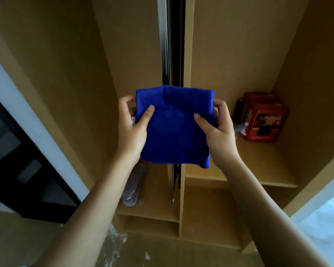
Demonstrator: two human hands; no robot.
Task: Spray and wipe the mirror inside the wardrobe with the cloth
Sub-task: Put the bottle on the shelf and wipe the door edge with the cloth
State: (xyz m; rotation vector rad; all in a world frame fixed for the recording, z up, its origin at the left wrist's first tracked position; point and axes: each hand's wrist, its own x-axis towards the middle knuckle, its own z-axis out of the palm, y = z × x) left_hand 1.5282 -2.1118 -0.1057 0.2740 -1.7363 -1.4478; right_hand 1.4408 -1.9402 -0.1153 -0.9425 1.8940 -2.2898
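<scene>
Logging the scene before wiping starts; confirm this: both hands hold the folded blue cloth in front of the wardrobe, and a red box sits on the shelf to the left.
One detail is wrong. The head view shows the red box on the shelf to the right, not the left. The left hand and right hand do hold the folded blue cloth in front of the wardrobe.

Tan wardrobe shelf (268,168) bearing red box (263,120), lower left shelf (154,201) bearing dotted grey item (134,186)

Open wardrobe seen from above. A vertical wooden divider (187,45) with a dark mirror edge (172,39) beside it splits the centre of the frame. The left compartment is open at upper left; a perforated grey object (134,185) lies on its floor. At right, a red box (262,118) occupies the shelf's (258,166) back corner, with bare shelf in front.
</scene>
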